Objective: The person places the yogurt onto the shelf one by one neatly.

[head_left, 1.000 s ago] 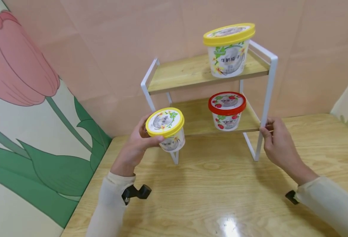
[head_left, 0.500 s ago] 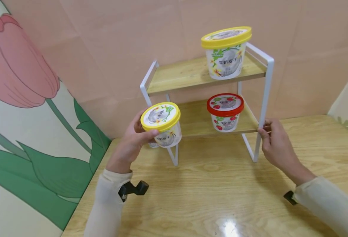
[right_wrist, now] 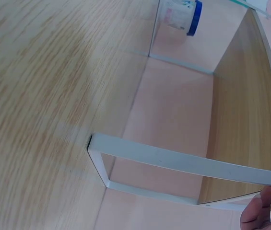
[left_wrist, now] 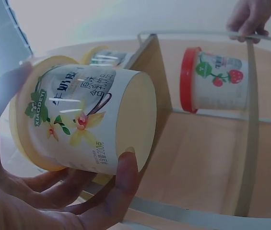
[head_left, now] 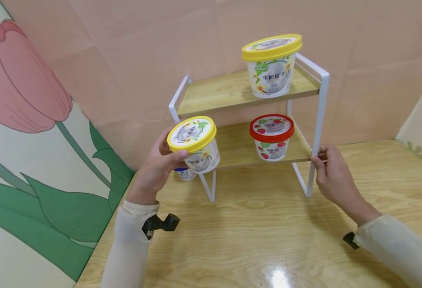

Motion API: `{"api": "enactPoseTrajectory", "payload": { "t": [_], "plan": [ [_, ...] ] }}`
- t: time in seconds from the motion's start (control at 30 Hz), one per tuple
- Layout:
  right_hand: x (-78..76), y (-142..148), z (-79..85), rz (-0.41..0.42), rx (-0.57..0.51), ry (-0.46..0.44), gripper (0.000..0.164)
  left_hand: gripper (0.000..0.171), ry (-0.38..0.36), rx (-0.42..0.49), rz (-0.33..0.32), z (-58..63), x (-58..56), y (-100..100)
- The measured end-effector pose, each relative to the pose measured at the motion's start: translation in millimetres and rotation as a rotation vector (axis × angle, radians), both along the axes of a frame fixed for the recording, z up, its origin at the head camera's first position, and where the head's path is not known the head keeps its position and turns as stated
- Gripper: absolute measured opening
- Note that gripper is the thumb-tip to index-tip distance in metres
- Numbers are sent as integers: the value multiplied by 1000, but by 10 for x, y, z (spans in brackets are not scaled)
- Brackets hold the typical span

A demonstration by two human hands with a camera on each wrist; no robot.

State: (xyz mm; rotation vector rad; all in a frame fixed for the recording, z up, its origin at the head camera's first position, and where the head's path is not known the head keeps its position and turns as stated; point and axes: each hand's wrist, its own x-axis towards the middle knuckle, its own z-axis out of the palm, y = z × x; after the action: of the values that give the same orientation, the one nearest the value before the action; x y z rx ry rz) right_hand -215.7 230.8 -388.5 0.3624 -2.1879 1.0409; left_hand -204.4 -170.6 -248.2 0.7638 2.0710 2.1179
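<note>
My left hand (head_left: 157, 168) grips a yellow-lidded paper tub (head_left: 200, 158), tilted, in front of the left side of a two-tier shelf (head_left: 218, 90). In the left wrist view the fingers curl under this tub (left_wrist: 85, 120), one fingertip at its base. My right hand (head_left: 333, 174) pinches the shelf's white right leg (head_left: 319, 128) at the lower board's height. A second yellow-lidded tub (head_left: 273, 78) stands on the upper board's right part. Below it, a red-lidded tub (head_left: 273, 150) with strawberry prints stands on the lower board.
A blue-lidded tub (head_left: 186, 173) stands on the wooden table (head_left: 254, 236) by the shelf's left leg, partly hidden behind the held tub. A pink covering (head_left: 142, 48) hangs behind the shelf. A tulip-painted wall (head_left: 34, 160) borders the left side.
My left hand has raised the held tub and shifted it slightly left, uncovering the blue-lidded tub behind. The right hand keeps its hold on the leg. The view has shifted slightly.
</note>
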Motion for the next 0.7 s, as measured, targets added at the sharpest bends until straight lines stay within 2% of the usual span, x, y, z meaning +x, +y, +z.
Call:
{"api": "enactPoseTrajectory", "payload": {
  "t": [0.2, 0.5, 0.6, 0.7],
  "plan": [
    [14, -13, 1, -2, 4, 8, 19, 90, 29, 18, -22, 95, -15, -21],
    [15, -19, 7, -5, 15, 12, 18, 94, 18, 11, -13, 181, -11, 13],
    [16, -18, 10, -3, 13, 11, 18, 85, 17, 4, 6, 220, 10, 31],
    [15, -11, 9, 0, 9, 7, 18, 71, 24, -19, 59, 274, 43, 66]
  ]
}}
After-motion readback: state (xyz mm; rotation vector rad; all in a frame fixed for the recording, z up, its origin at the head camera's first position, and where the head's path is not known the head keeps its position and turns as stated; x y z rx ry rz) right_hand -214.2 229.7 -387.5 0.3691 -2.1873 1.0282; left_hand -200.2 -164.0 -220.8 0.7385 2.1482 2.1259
